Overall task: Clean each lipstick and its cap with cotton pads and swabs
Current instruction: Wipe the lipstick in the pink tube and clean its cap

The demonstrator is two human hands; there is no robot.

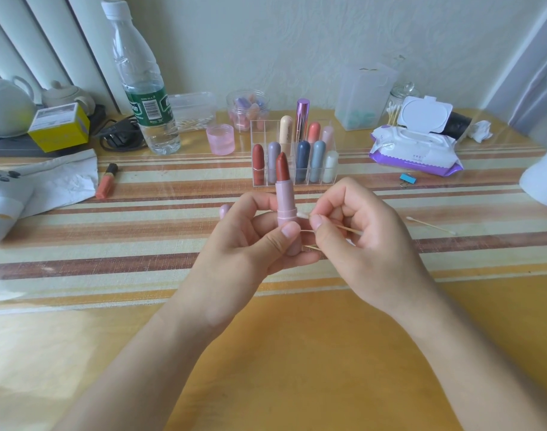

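Observation:
My left hand [250, 241] grips a pink lipstick [285, 197] upright, its dark red bullet extended and uncapped. A pink cap [225, 210] peeks out behind the left fingers. My right hand [356, 225] pinches a cotton swab [303, 215]; the white tip touches the pink tube's collar on its right side, and the wooden stick runs back through the fingers. A clear organiser [294, 157] behind holds several capped lipsticks.
A spare cotton swab [430, 226] lies on the striped cloth to the right, near a blue clip [408, 179]. A wet-wipe pack [416, 149], water bottle [144, 88], pink jar [220, 140], orange lip tube [106, 181] and tissue [57, 178] stand around.

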